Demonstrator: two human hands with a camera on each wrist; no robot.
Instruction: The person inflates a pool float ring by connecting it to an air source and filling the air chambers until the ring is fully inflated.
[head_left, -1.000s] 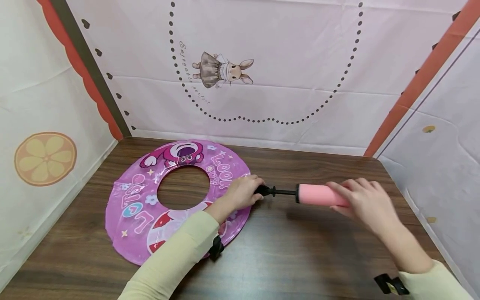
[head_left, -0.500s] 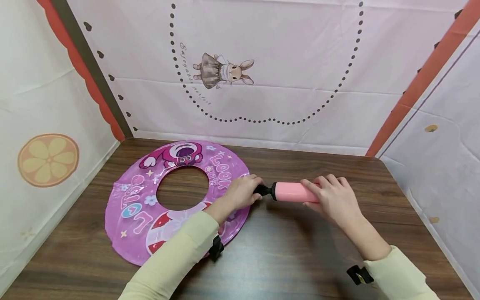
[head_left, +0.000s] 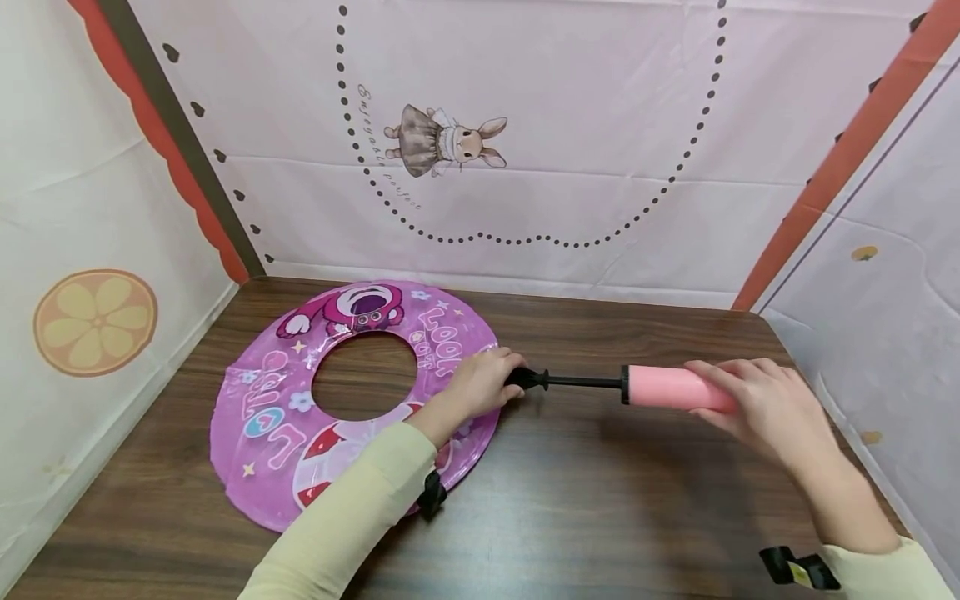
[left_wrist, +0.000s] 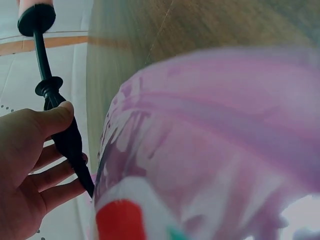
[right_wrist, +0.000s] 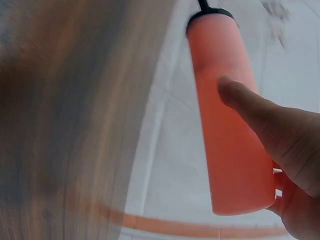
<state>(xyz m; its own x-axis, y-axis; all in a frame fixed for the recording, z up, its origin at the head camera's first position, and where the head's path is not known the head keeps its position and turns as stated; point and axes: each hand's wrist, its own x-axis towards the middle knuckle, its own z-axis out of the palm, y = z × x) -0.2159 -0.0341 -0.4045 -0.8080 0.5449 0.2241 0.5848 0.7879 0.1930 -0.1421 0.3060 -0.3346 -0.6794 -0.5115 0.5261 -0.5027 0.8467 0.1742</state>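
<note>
A purple inflatable swim ring (head_left: 262, 467) printed with a cartoon bear lies on the left of the table. At its right edge my left hand (head_left: 483, 383) grips the black handle (left_wrist: 67, 140) of a hand pump, whose narrow tip points at the ring. Where the tip meets the ring is hidden in the head view. My right hand (head_left: 772, 408) holds the pink pump barrel (head_left: 667, 388), with thumb and fingers round it in the right wrist view. A long stretch of black rod (head_left: 585, 382) shows between handle and barrel.
The brown wood-grain table (head_left: 570, 517) carries the ring and lies under both hands. Printed cloth walls close it in at the back (head_left: 585, 125), the left (head_left: 45, 208) and the right (head_left: 900, 333).
My right hand first slid the pump barrel left up to the black handle, then drew it back right, further out than at the start. My left hand and the ring have hardly moved.
</note>
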